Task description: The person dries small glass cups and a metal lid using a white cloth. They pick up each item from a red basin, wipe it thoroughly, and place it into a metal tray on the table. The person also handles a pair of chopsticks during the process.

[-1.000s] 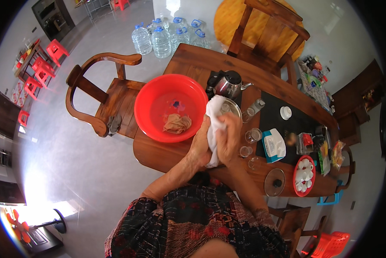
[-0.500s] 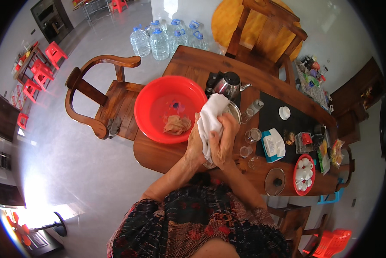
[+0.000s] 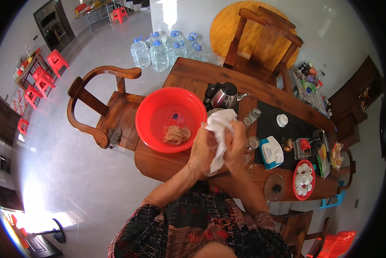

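White cloth [image 3: 221,124] gripped between two bare hands above the near edge of a wooden table [image 3: 160,165]
Dark print marks the side of a white-and-blue tissue packet [image 3: 271,152], set inward from the near edge, right of the hands; the cloth's long axis runs from the near edge toward the far edge, its broad upper end flared to the right, its narrow tail pointing down at the near edge; the left hand [image 3: 200,148] is curled along its left side, the right hand [image 3: 236,144] closed on its right side, and whether they enclose anything else cannot be told; at the table's left end, just left of the hands, stands a red basin [image 3: 147,118] holding a crumpled brown cloth [image 3: 177,135]; a kettle [image 3: 225,98] stands farther in, toward the far edge
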`<state>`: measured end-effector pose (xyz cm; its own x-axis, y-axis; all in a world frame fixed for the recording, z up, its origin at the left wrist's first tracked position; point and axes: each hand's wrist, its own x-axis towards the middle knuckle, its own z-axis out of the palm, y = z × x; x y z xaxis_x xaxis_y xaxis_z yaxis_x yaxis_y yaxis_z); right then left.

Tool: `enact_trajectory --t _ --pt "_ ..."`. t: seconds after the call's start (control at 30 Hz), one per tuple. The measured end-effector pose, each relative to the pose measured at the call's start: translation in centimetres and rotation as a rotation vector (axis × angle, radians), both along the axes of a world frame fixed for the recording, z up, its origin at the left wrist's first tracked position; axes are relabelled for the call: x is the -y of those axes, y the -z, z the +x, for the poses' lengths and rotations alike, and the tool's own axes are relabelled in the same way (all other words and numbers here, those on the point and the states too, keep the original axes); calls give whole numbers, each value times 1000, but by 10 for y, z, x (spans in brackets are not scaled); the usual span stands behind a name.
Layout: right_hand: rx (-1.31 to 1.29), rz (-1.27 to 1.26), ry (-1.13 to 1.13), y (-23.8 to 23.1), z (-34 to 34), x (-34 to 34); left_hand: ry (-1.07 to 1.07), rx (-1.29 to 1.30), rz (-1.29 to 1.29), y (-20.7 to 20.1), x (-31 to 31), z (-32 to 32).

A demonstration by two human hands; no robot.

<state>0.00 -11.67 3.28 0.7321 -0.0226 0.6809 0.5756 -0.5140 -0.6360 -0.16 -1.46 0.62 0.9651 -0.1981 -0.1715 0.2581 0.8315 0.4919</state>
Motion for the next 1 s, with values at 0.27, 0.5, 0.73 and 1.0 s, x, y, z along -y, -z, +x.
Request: enact_trajectory --t 0.27,0.5,0.73,1.0 --pt "179 -183 -32 4 -21 -12 186 -70 -272 6 -12 2" --pt "-336 253 -129 10 4 7 76 -79 -140 0 9 -7" --pt "19 -104 -45 20 -34 -16 231 80 -509 9 -17 12" --pt "-312 271 -22 37 -11 15 125 -79 -220 19 -10 15"
